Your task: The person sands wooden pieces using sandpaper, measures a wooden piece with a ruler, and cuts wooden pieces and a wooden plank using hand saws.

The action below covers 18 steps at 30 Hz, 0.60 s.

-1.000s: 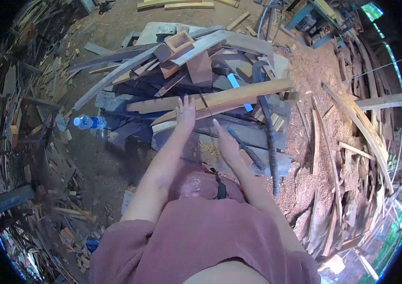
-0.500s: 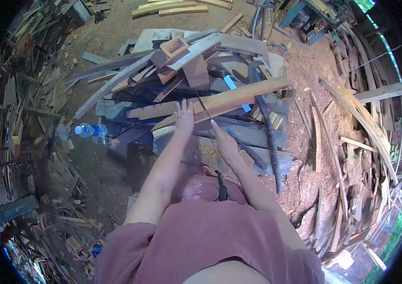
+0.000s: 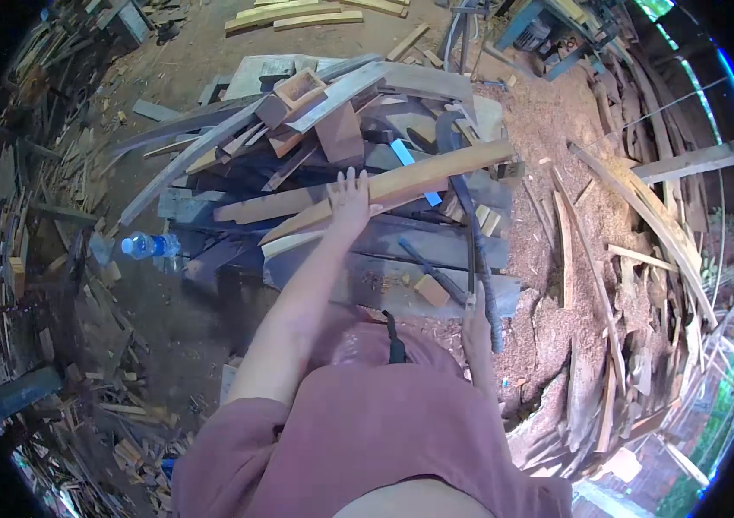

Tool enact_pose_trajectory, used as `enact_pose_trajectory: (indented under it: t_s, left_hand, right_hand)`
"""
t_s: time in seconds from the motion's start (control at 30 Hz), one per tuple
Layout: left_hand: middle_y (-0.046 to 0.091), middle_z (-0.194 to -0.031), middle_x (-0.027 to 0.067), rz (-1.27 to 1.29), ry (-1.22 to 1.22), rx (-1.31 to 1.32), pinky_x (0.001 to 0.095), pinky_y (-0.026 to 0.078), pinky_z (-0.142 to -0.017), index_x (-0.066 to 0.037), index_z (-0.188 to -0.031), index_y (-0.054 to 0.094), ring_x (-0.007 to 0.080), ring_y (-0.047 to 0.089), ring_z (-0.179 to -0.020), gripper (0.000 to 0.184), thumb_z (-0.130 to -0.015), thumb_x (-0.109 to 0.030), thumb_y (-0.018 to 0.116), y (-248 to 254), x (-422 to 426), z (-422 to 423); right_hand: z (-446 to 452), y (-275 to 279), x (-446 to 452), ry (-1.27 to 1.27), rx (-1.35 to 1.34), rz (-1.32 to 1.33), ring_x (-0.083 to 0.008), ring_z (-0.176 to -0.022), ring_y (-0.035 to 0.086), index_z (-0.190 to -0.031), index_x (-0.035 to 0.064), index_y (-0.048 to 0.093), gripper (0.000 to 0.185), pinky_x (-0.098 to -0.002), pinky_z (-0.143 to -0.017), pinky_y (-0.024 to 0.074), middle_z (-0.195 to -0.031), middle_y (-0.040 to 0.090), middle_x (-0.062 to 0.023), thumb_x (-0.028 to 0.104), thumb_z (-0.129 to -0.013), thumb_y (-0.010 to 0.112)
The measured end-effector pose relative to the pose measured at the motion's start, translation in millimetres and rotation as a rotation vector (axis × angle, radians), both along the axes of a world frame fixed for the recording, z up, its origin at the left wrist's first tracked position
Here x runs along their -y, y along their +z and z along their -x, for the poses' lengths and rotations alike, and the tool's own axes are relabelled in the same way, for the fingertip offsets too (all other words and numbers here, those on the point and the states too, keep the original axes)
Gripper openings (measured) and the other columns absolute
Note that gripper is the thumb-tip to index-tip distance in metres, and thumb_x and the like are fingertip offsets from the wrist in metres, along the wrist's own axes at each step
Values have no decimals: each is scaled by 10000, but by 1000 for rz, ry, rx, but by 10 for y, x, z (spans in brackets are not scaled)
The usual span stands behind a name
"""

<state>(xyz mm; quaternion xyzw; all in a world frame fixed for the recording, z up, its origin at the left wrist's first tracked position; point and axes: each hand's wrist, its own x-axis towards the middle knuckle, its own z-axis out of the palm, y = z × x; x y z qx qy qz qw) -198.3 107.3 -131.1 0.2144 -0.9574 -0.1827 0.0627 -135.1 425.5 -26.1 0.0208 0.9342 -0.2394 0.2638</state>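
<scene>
My left hand lies on a long curved wooden board, its fingers apart and pointing away from me. Under and beside that board are a second brown board and a pale-edged piece. Down at the right, my right hand is closed on the handle end of a thin, dark, blade-like tool. The tool points away from me, close beside a dark curved pole, and is clear of the boards under my left hand.
A wooden box-like piece sits on the stacked planks. A bright blue strip lies behind the board. At the left stands a water bottle. A small wood block is nearer me. Sawdust and long slabs cover the right side.
My right hand has moved right and toward me, taking the thin tool off the board. My left hand has slid right along the board. The view has shifted slightly.
</scene>
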Motion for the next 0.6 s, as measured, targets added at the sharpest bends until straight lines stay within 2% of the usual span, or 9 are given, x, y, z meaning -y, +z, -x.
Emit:
enact_pose_trajectory:
  t_s: [0.1,0.2,0.27,0.3,0.37,0.4,0.47,0.5,0.6]
  left_hand:
    - [338,-1338,164,-16,-50,-63,627,224,-983,-74,-1293,365,381,295,-1257,754,-687,-364,708,-140,-72,226]
    - [400,-1276,137,-66,-76,-5,632,225,-982,-72,-1247,394,376,318,-1242,703,-682,-337,717,-189,-100,303]
    - [456,-1206,99,-62,-65,-9,635,238,-971,-80,-1190,425,341,371,-1205,631,-679,-296,724,-113,-62,277]
    - [456,-1206,99,-57,-72,-9,635,238,-971,-80,-1190,425,341,371,-1205,631,-679,-296,724,-77,-14,244]
    - [492,-1160,78,-25,-81,9,631,260,-953,-97,-1171,435,300,424,-1153,593,-682,-273,721,89,118,72]
    - [498,-1152,76,-35,-76,-15,625,271,-945,-100,-1153,446,287,441,-1131,566,-683,-256,720,141,212,-41]
    - [506,-1138,78,-43,-80,-68,612,291,-932,-101,-1134,459,279,461,-1104,529,-688,-227,713,168,447,-320]
    - [508,-1132,81,-40,-88,-98,605,299,-929,-99,-1132,461,283,464,-1100,518,-692,-215,708,174,590,-459]
    - [498,-1155,91,-82,-161,-122,600,302,-933,-94,-1173,447,298,450,-1124,543,-703,-198,699,233,1047,-844]
  right_hand:
    - [-78,-66,30,9,-233,46,-461,-811,576,-1405,190,190,527,-501,-735,414,-935,590,-283,251,-912,364]
    - [-119,-85,39,-55,-223,207,-432,-912,568,-1396,118,208,550,-467,-784,422,-1028,566,-286,217,-895,415]
    - [-143,-138,-1,85,-417,226,-385,-1020,539,-1362,55,275,555,-424,-849,416,-1128,526,-274,159,-859,484]
    - [-146,-144,-37,77,-418,229,-385,-1020,539,-1362,55,275,555,-424,-849,416,-1128,526,-274,159,-859,484]
    - [-155,-40,-61,-24,-210,217,-356,-1110,488,-1321,37,351,530,-399,-908,388,-1197,492,-248,99,-823,521]
    - [-164,-72,-102,-30,-208,222,-356,-1110,488,-1321,37,351,530,-399,-908,388,-1197,492,-248,99,-823,521]
    - [-218,-209,-249,4,-307,244,-405,-961,555,-1315,64,361,469,-434,-803,428,-1081,555,-263,180,-874,472]
    - [-225,-302,-313,72,-421,208,-394,-927,567,-1307,59,366,466,-437,-779,438,-1047,566,-259,191,-874,476]
    - [-243,-260,-331,57,-351,129,-397,-923,568,-1293,55,381,454,-440,-769,442,-1044,562,-263,199,-872,477]
